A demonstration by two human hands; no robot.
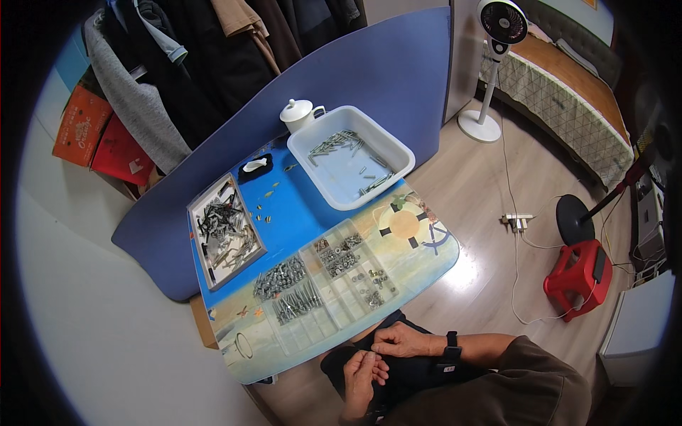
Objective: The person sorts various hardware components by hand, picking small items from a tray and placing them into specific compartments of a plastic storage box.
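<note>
Both my hands are close together over my lap, just off the table's near edge. My left hand [363, 374] has its thumb and index finger together, with the other fingers curled. My right hand [400, 341], with a dark watch on its wrist, bends its fingers close to the left fingertips. Whether a small part is between the fingers cannot be told. In front of me on the table lies a clear plastic compartment organizer [337, 318] with screws [297, 303], nuts [341, 263] and other small metal hardware [374, 299] sorted in its sections.
A white plastic basin [341, 183] holds metal pins or rods. A shallow box [242, 274] of mixed screws lies at the table's left. Behind stand a lidded white cup [297, 114] and a blue partition [373, 64]. A red stool [578, 277] and white fan [487, 101] stand at right.
</note>
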